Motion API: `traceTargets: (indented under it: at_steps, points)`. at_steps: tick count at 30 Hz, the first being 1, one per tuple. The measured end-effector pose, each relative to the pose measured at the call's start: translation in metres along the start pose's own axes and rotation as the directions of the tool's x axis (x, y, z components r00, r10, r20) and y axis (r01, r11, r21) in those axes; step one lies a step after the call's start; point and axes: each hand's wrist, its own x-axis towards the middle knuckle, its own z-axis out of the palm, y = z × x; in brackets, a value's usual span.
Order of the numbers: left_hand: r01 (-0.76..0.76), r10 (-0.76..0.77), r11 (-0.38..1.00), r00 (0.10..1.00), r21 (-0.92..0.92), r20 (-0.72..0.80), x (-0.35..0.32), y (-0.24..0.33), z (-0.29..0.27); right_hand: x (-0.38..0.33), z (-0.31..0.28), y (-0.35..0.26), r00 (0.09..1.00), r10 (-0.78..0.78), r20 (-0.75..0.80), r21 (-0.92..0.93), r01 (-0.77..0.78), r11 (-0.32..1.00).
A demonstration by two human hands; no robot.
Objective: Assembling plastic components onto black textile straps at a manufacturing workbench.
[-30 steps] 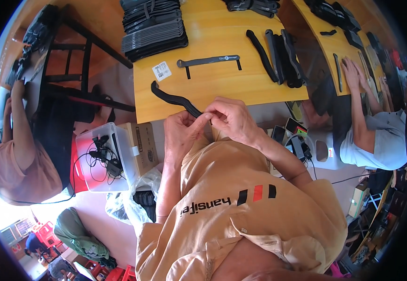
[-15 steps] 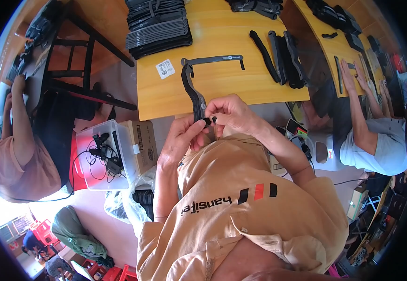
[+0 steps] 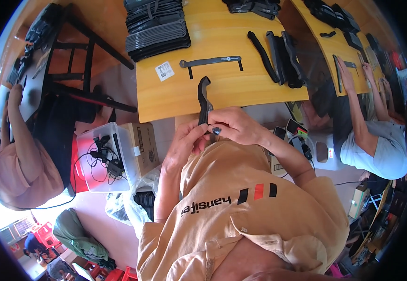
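At frame centre, the black curved strip [image 3: 205, 100] is pinched at its lower end by both hands' grips, left hand [image 3: 185, 143] and right hand [image 3: 234, 125], its long axis pointing up over the bench [image 3: 166, 100].

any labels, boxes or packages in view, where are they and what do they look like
Label: small white square with dark print, flat on the yellow table.
Cardboard box: brown, under the table edge, dark print on its side.
Plastic bin: clear, holding black cables, left of the box.
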Motion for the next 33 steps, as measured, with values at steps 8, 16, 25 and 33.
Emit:
traceTargets:
  at_steps: [8,16,25,33]
  points:
    - [0.03,-0.021,0.987,0.998,-0.159,0.058,-0.017,0.005,0.01,-0.019,-0.006,-0.006,0.917,0.39,0.085,0.718,-0.328,0.615]
    - [0.066,-0.012,0.926,0.989,-0.373,0.144,-0.046,-0.003,-0.038,-0.033,-0.047,0.009,0.711,0.704,-0.005,0.881,-0.33,0.339]
    - [0.018,-0.075,0.796,0.995,-0.606,-0.068,-0.134,-0.006,-0.116,-0.068,-0.126,0.022,0.723,0.666,-0.184,0.828,-0.251,0.502]
    - [0.126,-0.14,0.9,0.99,-0.418,-0.003,-0.15,-0.015,-0.129,-0.059,-0.128,0.002,0.665,0.727,-0.171,0.735,-0.406,0.544]
